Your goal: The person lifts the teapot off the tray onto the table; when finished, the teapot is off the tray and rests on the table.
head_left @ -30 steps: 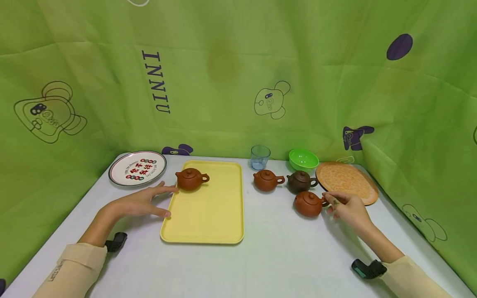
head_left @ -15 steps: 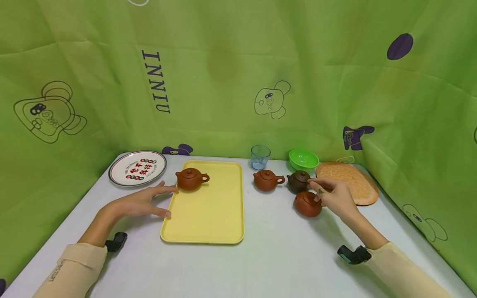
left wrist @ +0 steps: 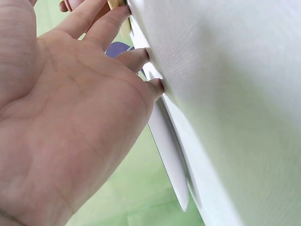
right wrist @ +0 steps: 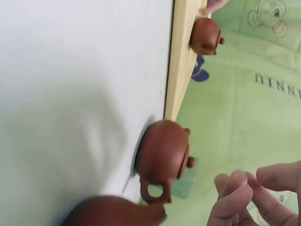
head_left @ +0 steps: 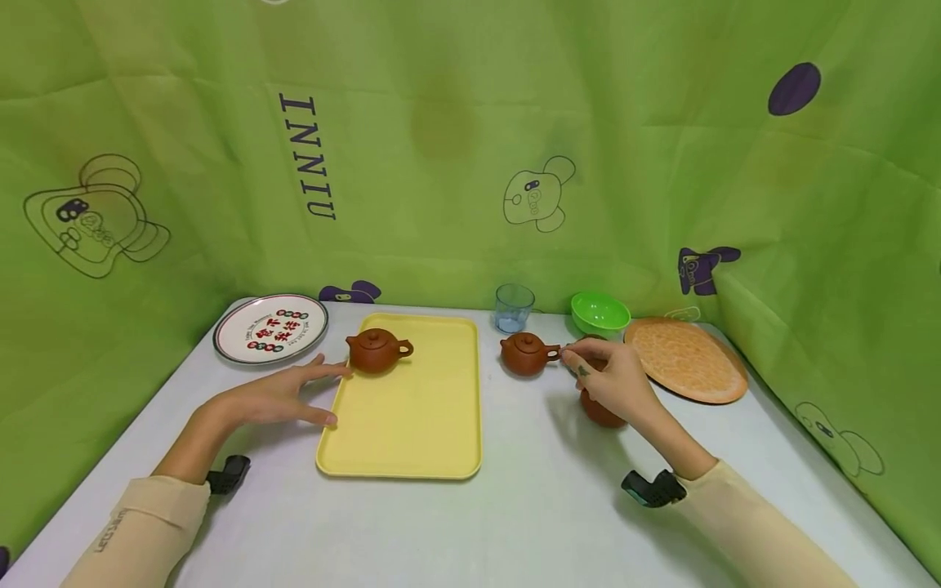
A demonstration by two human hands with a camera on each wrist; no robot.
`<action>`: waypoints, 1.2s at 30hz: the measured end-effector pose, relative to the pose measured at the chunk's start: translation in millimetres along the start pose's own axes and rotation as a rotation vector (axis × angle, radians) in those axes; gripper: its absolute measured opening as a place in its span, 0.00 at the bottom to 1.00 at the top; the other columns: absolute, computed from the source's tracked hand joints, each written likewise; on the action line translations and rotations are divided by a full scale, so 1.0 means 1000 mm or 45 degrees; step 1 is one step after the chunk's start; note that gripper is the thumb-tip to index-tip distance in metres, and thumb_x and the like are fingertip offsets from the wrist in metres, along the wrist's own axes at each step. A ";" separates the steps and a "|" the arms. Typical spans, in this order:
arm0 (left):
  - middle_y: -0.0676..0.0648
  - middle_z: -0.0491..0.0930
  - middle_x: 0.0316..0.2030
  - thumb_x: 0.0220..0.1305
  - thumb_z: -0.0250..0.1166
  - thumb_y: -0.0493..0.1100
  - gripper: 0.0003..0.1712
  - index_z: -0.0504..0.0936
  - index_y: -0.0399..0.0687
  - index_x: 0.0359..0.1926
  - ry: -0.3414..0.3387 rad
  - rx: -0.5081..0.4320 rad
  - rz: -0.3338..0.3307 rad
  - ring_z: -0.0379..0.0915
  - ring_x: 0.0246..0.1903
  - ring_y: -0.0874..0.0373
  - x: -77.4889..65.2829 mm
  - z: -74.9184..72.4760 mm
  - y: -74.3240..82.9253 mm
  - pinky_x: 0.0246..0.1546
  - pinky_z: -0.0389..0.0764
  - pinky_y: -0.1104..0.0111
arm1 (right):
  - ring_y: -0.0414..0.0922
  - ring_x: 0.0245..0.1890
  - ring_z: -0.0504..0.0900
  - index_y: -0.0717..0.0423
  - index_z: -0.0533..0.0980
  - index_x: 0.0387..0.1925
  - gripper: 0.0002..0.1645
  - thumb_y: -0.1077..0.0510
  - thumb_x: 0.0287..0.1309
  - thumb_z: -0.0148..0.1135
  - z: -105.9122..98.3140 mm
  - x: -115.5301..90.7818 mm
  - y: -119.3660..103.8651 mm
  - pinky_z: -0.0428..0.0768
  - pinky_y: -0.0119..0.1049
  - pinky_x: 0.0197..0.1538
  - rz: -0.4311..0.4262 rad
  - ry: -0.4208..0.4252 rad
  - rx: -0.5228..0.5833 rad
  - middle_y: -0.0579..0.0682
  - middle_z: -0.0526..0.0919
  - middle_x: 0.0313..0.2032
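My left hand point(head_left: 272, 400) lies with fingers spread at the left edge of the yellow tray point(head_left: 412, 433). Its thumb and index tips reach the rim, and in the left wrist view its lower fingertips meet the tabletop. A reddish-brown teapot point(head_left: 375, 353) stands on the tray's back left. My right hand point(head_left: 613, 380), fingers loosely bent and holding nothing, hovers by the handle of a second reddish-brown teapot point(head_left: 524, 356). In the right wrist view a gap shows between these fingers and that teapot point(right wrist: 162, 150). Behind the hand, a third reddish-brown teapot point(head_left: 601, 411) is partly hidden, and a dark teapot mostly hidden.
At the back left is a white plate point(head_left: 250, 341) with red lettering. A blue-tinted glass point(head_left: 514, 309) and a green bowl point(head_left: 600, 313) stand at the back. Right of them lies a round board point(head_left: 687, 359) with an orange-brown top. Green fabric point(head_left: 441, 163) hangs around the table.
My right hand has moved left from the front-right teapot's handle, past the dark teapot, to beside the middle teapot's handle. The left hand and the teapots have stayed in place.
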State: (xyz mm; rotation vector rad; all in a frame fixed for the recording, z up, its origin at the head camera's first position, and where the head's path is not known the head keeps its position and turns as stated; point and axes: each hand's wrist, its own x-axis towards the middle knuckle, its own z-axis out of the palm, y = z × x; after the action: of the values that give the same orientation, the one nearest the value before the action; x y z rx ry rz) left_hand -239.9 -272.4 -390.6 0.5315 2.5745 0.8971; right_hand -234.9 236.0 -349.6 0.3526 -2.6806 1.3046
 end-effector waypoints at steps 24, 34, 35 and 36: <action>0.28 0.43 0.84 0.60 0.78 0.60 0.51 0.67 0.56 0.80 0.005 -0.002 0.013 0.34 0.83 0.24 0.002 0.000 -0.004 0.75 0.46 0.22 | 0.65 0.33 0.88 0.59 0.86 0.54 0.15 0.55 0.73 0.67 0.095 0.033 -0.040 0.78 0.31 0.25 -0.039 -0.208 0.188 0.69 0.90 0.38; 0.27 0.41 0.84 0.59 0.78 0.61 0.52 0.67 0.55 0.80 -0.003 -0.007 -0.002 0.34 0.82 0.24 0.002 -0.001 -0.002 0.74 0.46 0.22 | 0.60 0.34 0.89 0.51 0.86 0.55 0.15 0.52 0.72 0.68 0.124 0.045 -0.059 0.79 0.30 0.28 -0.037 -0.248 0.276 0.60 0.91 0.49; 0.27 0.41 0.84 0.59 0.78 0.61 0.52 0.67 0.55 0.80 -0.002 -0.005 -0.001 0.35 0.82 0.23 0.002 -0.001 -0.001 0.74 0.47 0.22 | 0.61 0.35 0.89 0.51 0.85 0.56 0.16 0.51 0.72 0.68 0.127 0.046 -0.061 0.79 0.30 0.28 -0.037 -0.258 0.284 0.61 0.91 0.49; 0.27 0.41 0.84 0.59 0.78 0.61 0.52 0.67 0.56 0.80 -0.001 -0.003 0.002 0.35 0.82 0.23 0.001 -0.001 -0.001 0.74 0.47 0.22 | 0.62 0.36 0.89 0.51 0.85 0.57 0.16 0.51 0.72 0.68 0.130 0.047 -0.063 0.78 0.31 0.28 -0.037 -0.268 0.294 0.62 0.91 0.49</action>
State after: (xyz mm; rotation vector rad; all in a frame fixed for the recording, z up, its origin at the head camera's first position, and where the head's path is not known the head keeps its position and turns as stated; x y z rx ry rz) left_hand -241.6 -273.0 -391.1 0.5328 2.5721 0.8997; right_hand -265.9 88.9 -371.1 0.5837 -2.6796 1.6583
